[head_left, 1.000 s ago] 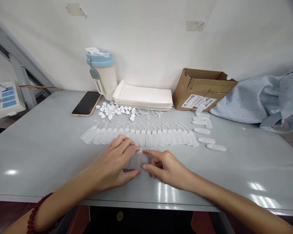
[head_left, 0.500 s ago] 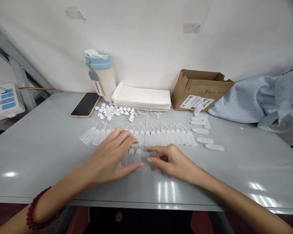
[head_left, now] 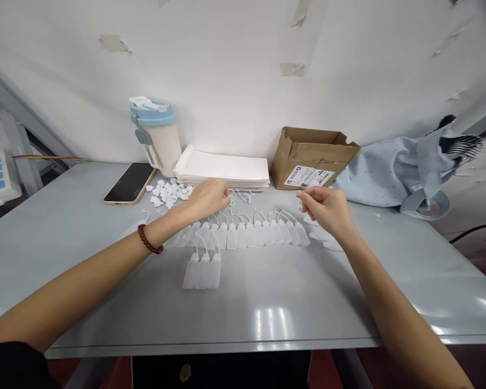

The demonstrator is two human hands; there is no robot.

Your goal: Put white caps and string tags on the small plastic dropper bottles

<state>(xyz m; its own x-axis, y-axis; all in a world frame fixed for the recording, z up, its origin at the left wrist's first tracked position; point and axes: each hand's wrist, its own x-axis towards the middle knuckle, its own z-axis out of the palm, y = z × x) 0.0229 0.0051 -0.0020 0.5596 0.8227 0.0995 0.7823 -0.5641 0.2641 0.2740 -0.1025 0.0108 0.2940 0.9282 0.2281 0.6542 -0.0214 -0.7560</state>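
Observation:
My left hand [head_left: 208,198] is over the back of the table, fingers curled down beside a loose pile of thin white straps [head_left: 243,196]; whatever lies in its fingertips is hidden. To the right, my right hand [head_left: 326,208] has thumb and forefinger pinched together above loose translucent plastic bottles [head_left: 326,236], partly covered by the hand. Anything in that pinch is too small to make out. A long row of small flat bottles with straps at their necks [head_left: 251,235] runs between the hands. Nearer the front edge lie three more strapped bottles [head_left: 204,272], side by side.
Small white caps [head_left: 169,193] are heaped beside a phone [head_left: 130,183]. Along the wall stand a blue-lidded tumbler [head_left: 162,140], a stack of white envelopes [head_left: 222,167] and an open cardboard box [head_left: 311,156]. A light-blue cloth bag [head_left: 389,167] rests at right.
Both hands have left the three strapped bottles at the front. My left hand has reached back to the strap pile, my right hand to the loose bottles. The camera view has shifted.

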